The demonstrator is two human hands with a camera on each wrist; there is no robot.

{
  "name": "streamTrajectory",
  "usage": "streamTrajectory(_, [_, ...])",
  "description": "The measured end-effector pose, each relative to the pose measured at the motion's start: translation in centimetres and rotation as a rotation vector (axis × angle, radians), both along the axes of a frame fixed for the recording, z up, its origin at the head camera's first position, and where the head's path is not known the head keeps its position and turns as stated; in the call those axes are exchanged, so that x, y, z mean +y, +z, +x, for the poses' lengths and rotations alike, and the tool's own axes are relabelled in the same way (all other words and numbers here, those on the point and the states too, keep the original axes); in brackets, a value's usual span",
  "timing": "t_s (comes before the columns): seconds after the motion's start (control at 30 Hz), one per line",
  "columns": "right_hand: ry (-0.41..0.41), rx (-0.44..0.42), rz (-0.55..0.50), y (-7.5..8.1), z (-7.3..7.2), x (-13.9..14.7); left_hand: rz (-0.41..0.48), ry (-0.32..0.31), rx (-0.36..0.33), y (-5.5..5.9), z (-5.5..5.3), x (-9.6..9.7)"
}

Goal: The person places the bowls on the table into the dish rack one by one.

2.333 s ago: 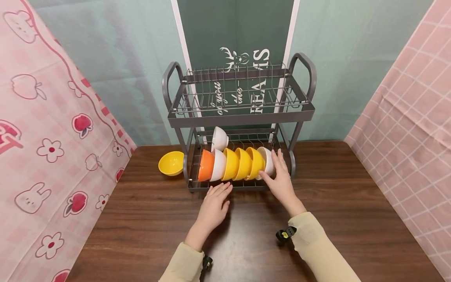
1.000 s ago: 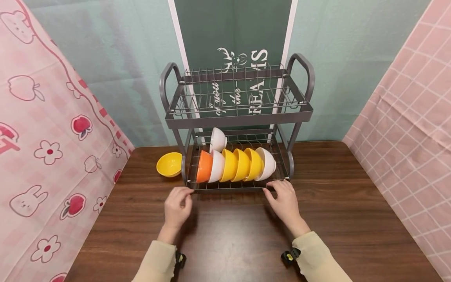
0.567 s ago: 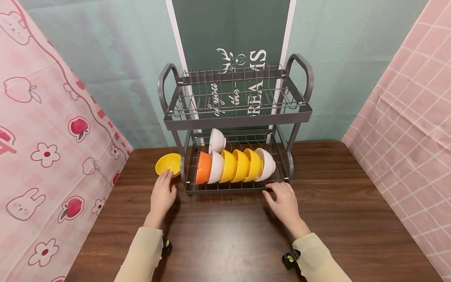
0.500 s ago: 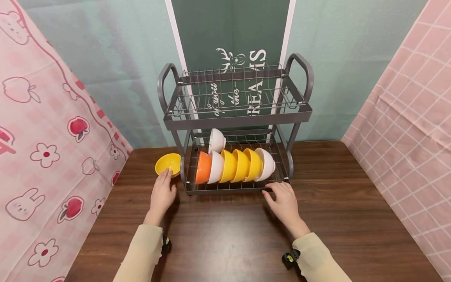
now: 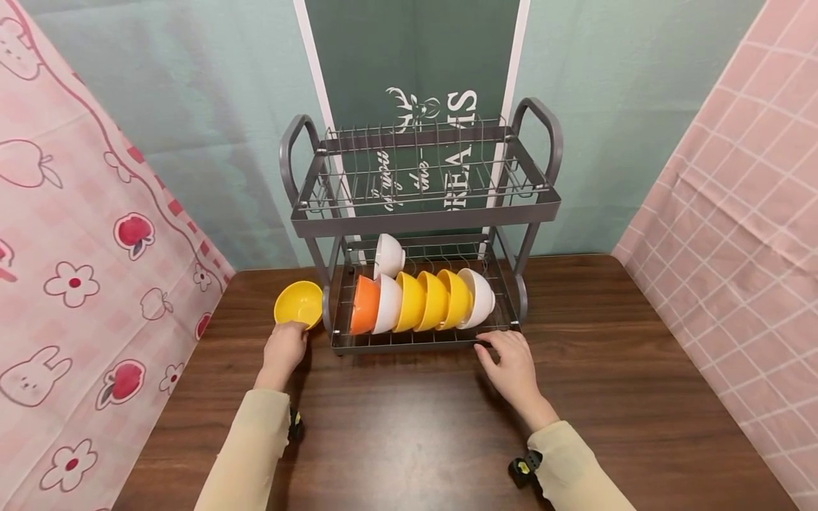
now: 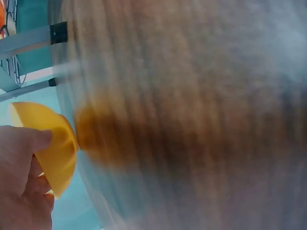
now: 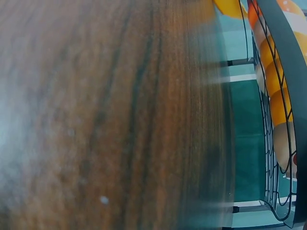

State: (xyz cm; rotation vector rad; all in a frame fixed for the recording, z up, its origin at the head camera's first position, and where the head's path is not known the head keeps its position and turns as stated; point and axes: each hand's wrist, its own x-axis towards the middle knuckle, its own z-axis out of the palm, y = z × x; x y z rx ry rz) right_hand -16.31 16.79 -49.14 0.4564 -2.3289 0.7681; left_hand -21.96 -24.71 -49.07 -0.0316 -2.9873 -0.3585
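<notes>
Now left hand (image 5: 285,345) gripping yellow bowl (image 5: 297,304), right hand (image 5: 509,360) at dish rack (image 5: 422,213)

My head camera looked forward and down over the table (image 5: 409,426) at the rack (image 5: 422,213). Both wrist cameras sat close above the tabletop, blurred; each shared the rack's lower tier with the head view.

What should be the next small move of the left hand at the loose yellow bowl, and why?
Probably lift the yellow bowl off the table. The left hand already grips its near rim, thumb inside as the left wrist view shows, and the bowl sits alone outside the rack, whose front edge the right hand touches.
</notes>
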Motion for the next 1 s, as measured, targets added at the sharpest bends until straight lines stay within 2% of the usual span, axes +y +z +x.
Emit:
streamTrajectory(0.23, [0.009,0.027,-0.014,-0.1,-0.1,-0.1,0.033,0.045,-0.011,0.0,0.2,0.0])
streamTrajectory(0.63, [0.008,0.06,-0.015,-0.5,-0.4,0.0,0.06,0.079,-0.071,0.3,0.3,-0.3])
streamTrajectory(0.8, [0.008,0.049,-0.017,-0.5,-0.3,0.0,0.092,0.091,-0.025,0.5,0.8,-0.2])
streamTrajectory(1.0, [0.009,0.038,-0.019,-0.4,-0.3,0.0,0.134,0.107,0.053,1.2,1.6,0.3])
